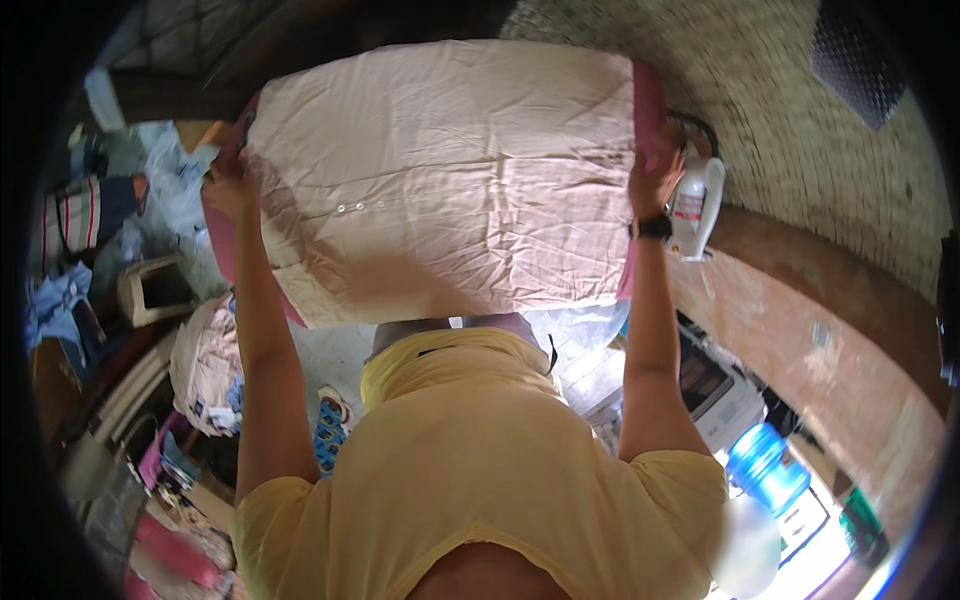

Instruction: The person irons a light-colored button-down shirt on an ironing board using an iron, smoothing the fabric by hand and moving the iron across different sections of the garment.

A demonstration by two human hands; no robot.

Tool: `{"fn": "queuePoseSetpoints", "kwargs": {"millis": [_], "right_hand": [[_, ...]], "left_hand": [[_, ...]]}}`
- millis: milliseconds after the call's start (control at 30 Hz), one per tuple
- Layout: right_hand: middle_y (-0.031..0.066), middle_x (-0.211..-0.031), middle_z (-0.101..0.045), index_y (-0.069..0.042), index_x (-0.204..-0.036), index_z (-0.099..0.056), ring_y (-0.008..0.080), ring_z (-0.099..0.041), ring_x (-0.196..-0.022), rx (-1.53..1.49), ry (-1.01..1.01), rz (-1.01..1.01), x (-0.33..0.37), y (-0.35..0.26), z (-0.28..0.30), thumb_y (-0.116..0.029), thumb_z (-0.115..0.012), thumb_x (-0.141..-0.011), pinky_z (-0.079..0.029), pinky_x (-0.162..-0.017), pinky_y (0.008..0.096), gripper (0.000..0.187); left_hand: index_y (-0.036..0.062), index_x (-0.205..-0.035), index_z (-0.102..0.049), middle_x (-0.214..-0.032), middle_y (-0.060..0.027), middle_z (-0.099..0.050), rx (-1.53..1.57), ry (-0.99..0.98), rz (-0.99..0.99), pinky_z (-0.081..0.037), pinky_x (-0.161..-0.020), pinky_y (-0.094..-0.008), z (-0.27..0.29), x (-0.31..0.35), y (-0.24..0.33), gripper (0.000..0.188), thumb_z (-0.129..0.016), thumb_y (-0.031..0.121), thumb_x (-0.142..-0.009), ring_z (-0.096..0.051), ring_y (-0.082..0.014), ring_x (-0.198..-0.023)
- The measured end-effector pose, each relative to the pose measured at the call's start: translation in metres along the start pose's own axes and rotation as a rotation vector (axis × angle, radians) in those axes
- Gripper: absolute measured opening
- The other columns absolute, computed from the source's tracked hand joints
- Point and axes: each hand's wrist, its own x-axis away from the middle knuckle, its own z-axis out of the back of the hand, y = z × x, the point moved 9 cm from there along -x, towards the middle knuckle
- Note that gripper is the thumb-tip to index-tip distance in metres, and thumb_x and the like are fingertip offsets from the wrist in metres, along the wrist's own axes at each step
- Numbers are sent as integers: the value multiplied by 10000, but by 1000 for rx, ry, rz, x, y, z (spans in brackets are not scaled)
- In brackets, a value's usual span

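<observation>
A pale pink buttoned shirt (430, 170) lies spread and creased over an ironing board with a maroon cover (648, 105). A short row of light buttons shows left of its middle. My left hand (230, 187) is at the shirt's left edge, its fingers curled and seemingly closed on the cloth. At the opposite edge rests my right hand (655, 182), fingers apart over the maroon cover and thumb toward the shirt. A white iron (695, 205) stands just right of that hand, not held. Both hands' fingertips are partly hidden.
A brown ledge (800, 265) curves along the right side, below a woven wall (760, 130). Heaped clothes (207, 365) and a plastic bag (178, 170) lie at left. A blue water bottle (768, 465) stands at lower right. A blue slipper (330, 435) is on the floor.
</observation>
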Motion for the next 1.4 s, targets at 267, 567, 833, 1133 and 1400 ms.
{"fn": "queuePoseSetpoints", "kwargs": {"millis": [267, 567, 833, 1133, 1400], "right_hand": [[153, -939, -535, -12, -1038, -524, 338, -525, -872, -16, -154, -878, 258, -1, 121, -183, -704, -861, -404, -788, 486, 305], [72, -978, -635, 8, -1098, -519, 130, -570, -883, -905, -50, -1390, 344, 14, 75, -304, -782, -851, -448, -752, 283, 477], [36, -765, -673, -10, -874, -666, 109, -582, -715, -761, -56, -1246, 334, 10, 103, -298, -717, -898, -457, -683, 275, 293], [121, -934, -684, -23, -1041, -627, 238, -643, -854, -573, -141, -1263, 338, 19, 106, -272, -718, -871, -477, -781, 384, 315], [281, -1137, -595, 38, -1188, -576, 425, -597, -1041, 293, 8, -516, 36, 65, 134, -353, -647, -886, -448, -953, 534, 500]], "left_hand": [[92, -1174, -611, -1185, -123, -596, 946, -337, -775, -387, -993, -449, 113, 159, 343, 307, -644, 76, -869, -533, -324, -1147], [206, -1456, -419, -1541, -21, -341, 766, -467, -1431, -257, -1163, -500, 128, 358, 511, 588, -556, 447, -937, -283, -275, -1437], [248, -1532, -304, -1621, -2, -199, 632, -445, -1495, -184, -1186, -541, 124, 362, 512, 679, -509, 518, -944, -160, -294, -1490], [268, -1498, -390, -1605, -28, -242, 654, -709, -1663, -175, -1173, -582, 176, 461, 473, 682, -618, 441, -878, -155, -356, -1486], [290, -1490, -403, -1618, -10, -222, 715, -720, -1631, -111, -1196, -560, 178, 462, 466, 659, -580, 514, -896, -140, -317, -1498]]}}
